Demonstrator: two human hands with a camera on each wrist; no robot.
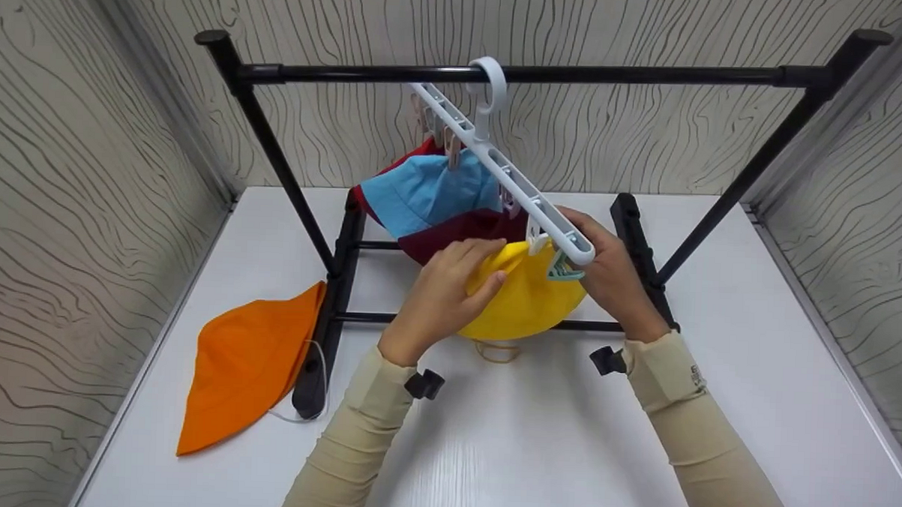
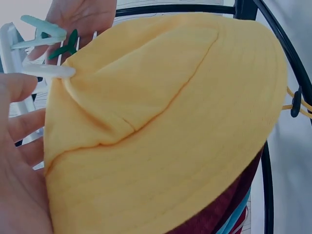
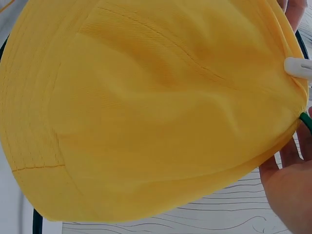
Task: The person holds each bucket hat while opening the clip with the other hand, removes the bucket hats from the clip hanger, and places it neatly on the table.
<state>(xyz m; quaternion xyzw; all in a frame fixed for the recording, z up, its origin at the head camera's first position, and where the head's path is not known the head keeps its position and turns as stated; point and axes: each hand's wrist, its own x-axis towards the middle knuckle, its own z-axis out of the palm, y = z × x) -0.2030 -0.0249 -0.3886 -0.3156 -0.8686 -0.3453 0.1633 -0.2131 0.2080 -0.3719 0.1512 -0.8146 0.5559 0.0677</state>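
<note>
A yellow bucket hat hangs by its crown from the near end of a white clip hanger. A white clip bites the hat's fabric, and a dark green clip meets its edge. My left hand lies at the hat's left side, fingers behind the cloth and thumb apart from it near the white clip. My right hand is on the far side of the hanger's end, its loosely extended fingers by the hat's edge and green clip. Its fingertips are partly hidden.
Behind hang a maroon hat, a light blue hat and a red one, in clips. The hanger hooks over a black rack. An orange bucket hat lies on the white table at left.
</note>
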